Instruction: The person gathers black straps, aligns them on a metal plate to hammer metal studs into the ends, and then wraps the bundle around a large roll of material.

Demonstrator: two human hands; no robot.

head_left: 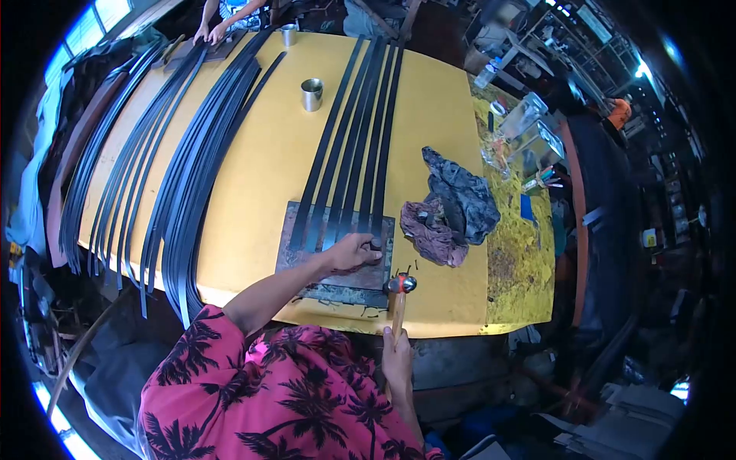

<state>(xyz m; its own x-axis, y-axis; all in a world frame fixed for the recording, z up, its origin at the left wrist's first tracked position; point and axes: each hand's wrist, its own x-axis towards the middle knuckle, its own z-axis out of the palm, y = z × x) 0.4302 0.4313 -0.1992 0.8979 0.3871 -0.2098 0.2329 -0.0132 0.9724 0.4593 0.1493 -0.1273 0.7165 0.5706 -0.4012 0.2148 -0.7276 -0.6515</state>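
My right hand [396,356] is wrapped round the wooden handle of a hammer [401,284], whose metal head is at the right front corner of a dark flat block [337,294]. Over that block my left hand [355,252] is closed, fingers curled together near the ends of the strips. What it pinches, if anything, is too small to make out. Several long black strips [349,138] run side by side from the far table edge down onto the block. Small dark scraps [372,312] lie by the block's front edge.
Bundles of dark strips [201,169] hang over the yellow table's [437,84] front edge at left. Two metal cups [311,98] stand at the back. Crumpled dark cloths [460,201] lie right of the block. Another person's hands [211,32] work at the far left.
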